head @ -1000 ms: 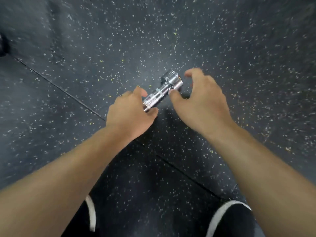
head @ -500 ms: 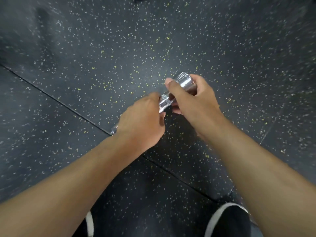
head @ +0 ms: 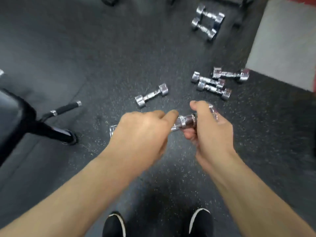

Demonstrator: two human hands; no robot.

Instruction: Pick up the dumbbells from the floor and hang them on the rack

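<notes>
A small chrome dumbbell [head: 185, 121] is held off the speckled floor between both hands. My left hand [head: 142, 134] grips its handle, and the left head peeks out at the hand's left side. My right hand [head: 208, 127] is curled round the right head. More chrome dumbbells lie on the floor ahead: one alone [head: 151, 94], a group of three [head: 215, 82] to its right, and a pair [head: 207, 21] farther back. No rack shows clearly in view.
A black bench leg with a padded handle [head: 65, 108] stands at the left. A pale wall base [head: 283, 41] rises at the right. Dark equipment feet [head: 239, 4] sit at the top edge. My two black shoes [head: 200, 221] are at the bottom.
Both hands have closed on the dumbbell and lifted it from the floor. The view has risen and tilted forward, bringing the other dumbbells and the bench into sight.
</notes>
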